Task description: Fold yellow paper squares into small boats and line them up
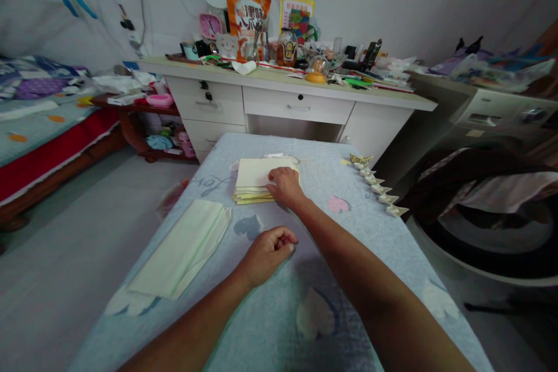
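A stack of cream and yellow paper sheets (253,174) lies on the cloth-covered table ahead of me. My right hand (285,186) is on the stack's right side, its fingers bent and closed at the paper; how many sheets they grip is hidden. Nearer to me, my left hand (268,253) rests above the cloth with its fingers curled in and nothing visible in them. To its left lie long, pale folded papers (183,250). Along the table's right edge runs a row of small folded paper pieces (377,186) with pointed tips, the farthest one patterned.
A patterned light-blue cloth (331,244) covers the table. Behind it, a white desk (300,104) carries jars, an orange snack bag (246,17) and a pink clock (210,26). A washing machine (492,122) stands at right, a bed (47,122) at left.
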`<state>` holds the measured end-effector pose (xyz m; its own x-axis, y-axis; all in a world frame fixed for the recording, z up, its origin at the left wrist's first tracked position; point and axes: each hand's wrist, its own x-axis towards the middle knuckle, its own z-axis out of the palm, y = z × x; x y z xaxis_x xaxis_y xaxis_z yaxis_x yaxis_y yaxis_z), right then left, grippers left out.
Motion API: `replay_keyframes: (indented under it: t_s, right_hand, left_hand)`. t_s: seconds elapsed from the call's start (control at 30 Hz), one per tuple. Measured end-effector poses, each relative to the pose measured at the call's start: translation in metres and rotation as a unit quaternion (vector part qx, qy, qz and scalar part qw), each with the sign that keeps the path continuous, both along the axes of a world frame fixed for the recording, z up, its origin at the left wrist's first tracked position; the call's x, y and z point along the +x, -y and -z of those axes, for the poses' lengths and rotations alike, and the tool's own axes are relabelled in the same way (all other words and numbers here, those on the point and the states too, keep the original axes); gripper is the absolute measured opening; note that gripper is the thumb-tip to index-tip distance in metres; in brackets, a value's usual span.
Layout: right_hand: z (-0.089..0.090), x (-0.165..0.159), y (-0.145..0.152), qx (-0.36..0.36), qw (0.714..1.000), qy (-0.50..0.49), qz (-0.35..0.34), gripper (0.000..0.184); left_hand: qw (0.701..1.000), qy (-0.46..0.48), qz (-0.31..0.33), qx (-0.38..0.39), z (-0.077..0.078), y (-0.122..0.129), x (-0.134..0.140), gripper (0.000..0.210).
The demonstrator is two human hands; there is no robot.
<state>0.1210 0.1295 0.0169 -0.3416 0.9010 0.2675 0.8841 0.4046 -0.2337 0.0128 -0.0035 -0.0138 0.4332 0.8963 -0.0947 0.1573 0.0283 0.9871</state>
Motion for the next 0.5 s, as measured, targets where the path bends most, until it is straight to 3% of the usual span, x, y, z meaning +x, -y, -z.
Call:
replay_keyframes:
  t_s: [0.23, 0.5]
  right_hand:
    - [0.010, 0.001, 0.016, 0.081, 0.994, -0.013, -0.070, 0.016]
    - [0.016, -0.005, 0.018, 0.112, 0.991, 0.035, -0.069, 0.022]
  left_hand:
    - [1.000, -0.005, 0.006, 0.006, -0.001, 0.000, 0.000, 0.014]
    - [1.000, 0.002, 0.003, 0.013, 0.004, -0.001, -0.001, 0.014]
